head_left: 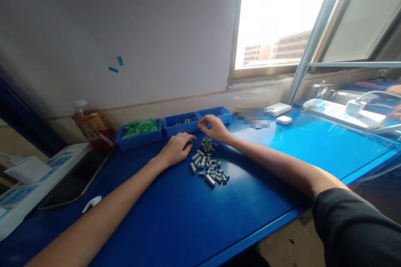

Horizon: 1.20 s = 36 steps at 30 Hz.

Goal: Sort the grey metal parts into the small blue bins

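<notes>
A pile of several small grey cylinders (208, 166) lies on the blue table (200, 217). My left hand (175, 149) rests palm down just left of the pile, fingers loosely curled on the table. My right hand (214, 127) hovers above the pile's far end, by the front wall of the right blue tray (222, 112). Its fingers are pinched together; what they hold is too small to make out. The middle blue tray (173, 129) holds a few grey cylinders. The left blue tray (138, 140) holds green packets.
A bottle of amber liquid (92, 125) stands at the back left beside a dark tablet (75, 179) and a white power strip (21, 194). A white earbud (92, 203) lies near the front left. Two white cases (280, 109) sit at the right.
</notes>
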Tool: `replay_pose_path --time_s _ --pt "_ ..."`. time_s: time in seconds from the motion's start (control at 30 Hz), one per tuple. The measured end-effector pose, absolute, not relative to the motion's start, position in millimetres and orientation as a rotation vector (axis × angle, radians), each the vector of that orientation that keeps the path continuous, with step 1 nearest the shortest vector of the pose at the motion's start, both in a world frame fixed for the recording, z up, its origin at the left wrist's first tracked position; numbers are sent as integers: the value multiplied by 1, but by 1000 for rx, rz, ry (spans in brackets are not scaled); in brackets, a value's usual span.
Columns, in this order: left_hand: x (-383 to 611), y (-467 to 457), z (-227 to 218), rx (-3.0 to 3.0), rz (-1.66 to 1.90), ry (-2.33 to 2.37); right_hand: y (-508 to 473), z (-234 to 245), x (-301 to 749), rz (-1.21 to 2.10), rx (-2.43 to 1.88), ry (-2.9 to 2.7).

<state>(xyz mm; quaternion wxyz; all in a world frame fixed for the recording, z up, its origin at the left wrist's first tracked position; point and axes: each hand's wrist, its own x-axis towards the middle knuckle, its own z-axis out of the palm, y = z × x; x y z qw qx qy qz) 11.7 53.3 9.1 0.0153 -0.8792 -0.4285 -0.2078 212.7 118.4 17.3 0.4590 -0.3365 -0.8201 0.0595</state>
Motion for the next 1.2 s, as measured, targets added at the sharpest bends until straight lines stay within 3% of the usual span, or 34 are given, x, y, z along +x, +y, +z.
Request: replay_pose_path --time_s 0.23,0.57,1.2 --pt "10 54 10 -2846 -556 -1153 151 35 229 -58 -1236 -1869" --pt "10 53 10 -2837 -675 -1159 67 5 230 52 -683 -2389" --pt "9 51 8 -2874 -841 -1179 77 8 214 180 -624 -2393"
